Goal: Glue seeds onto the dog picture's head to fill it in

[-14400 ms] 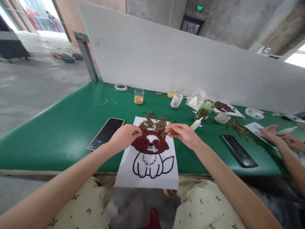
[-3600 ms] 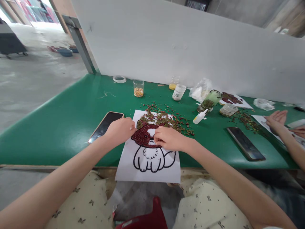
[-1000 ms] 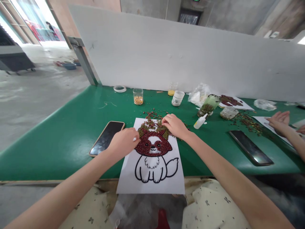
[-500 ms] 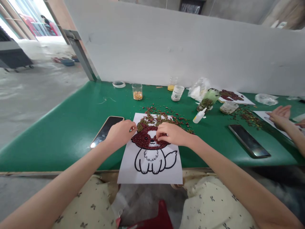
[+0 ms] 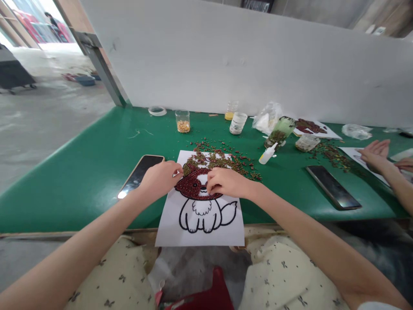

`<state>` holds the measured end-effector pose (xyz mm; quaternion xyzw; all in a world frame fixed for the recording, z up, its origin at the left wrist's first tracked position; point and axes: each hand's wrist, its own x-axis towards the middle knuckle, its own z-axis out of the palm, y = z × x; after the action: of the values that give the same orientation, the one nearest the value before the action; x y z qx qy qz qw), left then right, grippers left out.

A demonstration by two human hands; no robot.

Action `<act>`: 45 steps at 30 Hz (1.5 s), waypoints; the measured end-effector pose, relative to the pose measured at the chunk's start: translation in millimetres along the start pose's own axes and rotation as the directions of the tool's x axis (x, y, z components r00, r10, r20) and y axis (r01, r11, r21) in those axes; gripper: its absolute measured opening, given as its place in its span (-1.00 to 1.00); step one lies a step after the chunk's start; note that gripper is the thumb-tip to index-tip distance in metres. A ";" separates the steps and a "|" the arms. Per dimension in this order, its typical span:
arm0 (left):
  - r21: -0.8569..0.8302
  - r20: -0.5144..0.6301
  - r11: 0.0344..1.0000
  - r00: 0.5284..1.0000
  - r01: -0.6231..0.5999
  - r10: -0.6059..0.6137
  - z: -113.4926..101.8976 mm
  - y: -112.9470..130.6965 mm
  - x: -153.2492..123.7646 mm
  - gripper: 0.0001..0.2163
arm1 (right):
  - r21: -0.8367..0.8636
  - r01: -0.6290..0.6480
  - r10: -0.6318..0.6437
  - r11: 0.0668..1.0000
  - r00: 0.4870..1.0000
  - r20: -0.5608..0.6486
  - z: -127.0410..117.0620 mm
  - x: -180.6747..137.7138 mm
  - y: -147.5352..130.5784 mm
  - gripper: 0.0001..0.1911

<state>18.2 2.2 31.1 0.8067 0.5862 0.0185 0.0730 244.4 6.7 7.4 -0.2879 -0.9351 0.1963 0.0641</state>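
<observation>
A paper sheet (image 5: 167, 230) printed with a cartoon fox-like animal lies before me and overhangs the table's near edge. Small dark red beans (image 5: 185, 185) cover much of its face; the body is bare outline. My right hand (image 5: 227, 181) is closed in a pinch over the right half of the face, hiding the eye there. My left hand (image 5: 161, 176) has thumb and forefinger together beside the left ear. Whatever either pinch holds is too small to make out. Loose green and red beans (image 5: 217, 161) lie across the sheet's top and onto the table.
Left of the sheet is a phone (image 5: 138, 174); another phone (image 5: 332, 187) lies right. A white glue bottle (image 5: 267, 154), a cup of corn kernels (image 5: 183, 122), a white cup (image 5: 238, 123) and a tipped green container (image 5: 280, 131) stand behind. Another person's hands (image 5: 376, 155) are far right.
The whole view has shifted slightly, so things appear a little further left and up. Both hands keep their pinches at nearly the same spots on the drawing.
</observation>
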 end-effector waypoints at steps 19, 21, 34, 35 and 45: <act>-0.039 -0.002 0.997 0.998 -0.069 0.069 8.0 -0.3 2.4 -0.78 | -0.067 -0.036 0.030 0.997 0.997 -0.076 -11.1 -4.2 -5.6 -0.90; -0.041 0.000 0.996 0.997 -0.075 0.075 7.6 0.1 2.2 -0.78 | -0.111 -0.031 0.025 0.993 0.998 -0.057 -7.1 -1.9 -7.6 -0.91; -0.048 0.005 0.996 0.997 -0.081 0.082 8.1 -0.3 2.4 -0.78 | -0.186 -0.035 0.035 0.982 0.999 -0.003 1.0 4.0 -12.3 -0.88; -0.044 0.005 0.996 0.997 -0.083 0.083 8.1 -0.1 2.3 -0.78 | -0.194 -0.036 0.036 0.980 0.999 -0.002 1.5 4.4 -12.9 -0.88; -0.037 0.005 0.995 0.996 -0.088 0.088 7.7 0.3 1.0 -0.78 | -0.292 -0.039 0.043 0.956 0.999 0.009 6.1 5.8 -16.1 -0.89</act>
<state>19.6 2.3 23.4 0.8302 0.5495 0.0297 0.0889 229.9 -4.2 8.4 -0.3122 -0.9481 0.0599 0.0099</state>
